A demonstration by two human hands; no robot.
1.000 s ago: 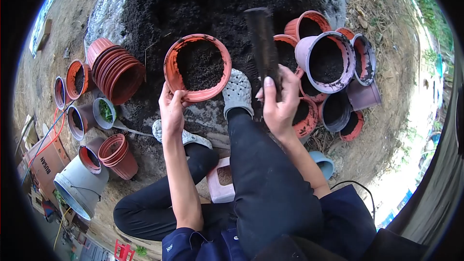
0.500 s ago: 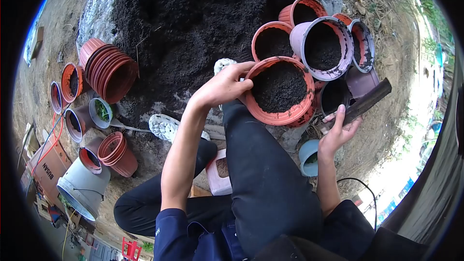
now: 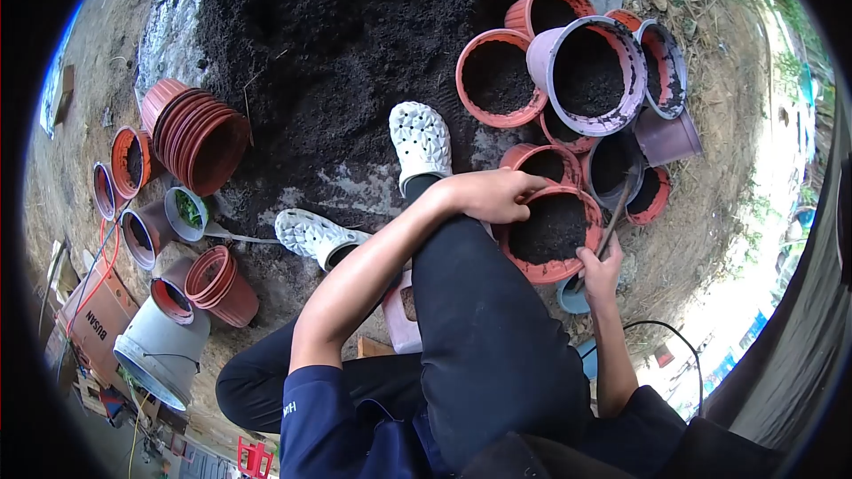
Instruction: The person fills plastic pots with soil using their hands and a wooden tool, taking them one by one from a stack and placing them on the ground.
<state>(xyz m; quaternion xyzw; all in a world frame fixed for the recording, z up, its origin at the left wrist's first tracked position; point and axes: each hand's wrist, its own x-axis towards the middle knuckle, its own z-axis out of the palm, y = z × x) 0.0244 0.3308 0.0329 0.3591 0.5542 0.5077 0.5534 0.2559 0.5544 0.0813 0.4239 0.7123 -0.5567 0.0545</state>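
My left hand [image 3: 499, 197] grips the left rim of an orange plastic flowerpot [image 3: 589, 229] that holds dark soil. The pot is beside my raised knee, its mouth facing up. On the pot's right side, my right hand [image 3: 601, 273] is closed around a long, thin, soil-stained flat tool [image 3: 619, 209]. The tool is seen nearly edge-on, pointing up and away, so its exact kind cannot be made out. Just beyond are more orange pots [image 3: 503, 77], a lilac-grey pot [image 3: 637, 80] with soil, and a dark-mouthed grey pot [image 3: 614, 168].
A broad heap of dark soil [image 3: 346, 44] lies ahead of my white clogs [image 3: 421, 137]. To the left are a stack of brown-red pots [image 3: 200, 137], smaller pots, a pale bucket [image 3: 161, 350] and a cardboard box [image 3: 93, 315]. A black cable [image 3: 697, 350] curves at right.
The orange pot has come closer to me and to the right in my left hand, uncovering other pots. My right hand has turned the tool from sideways to pointing away, beside the pot.
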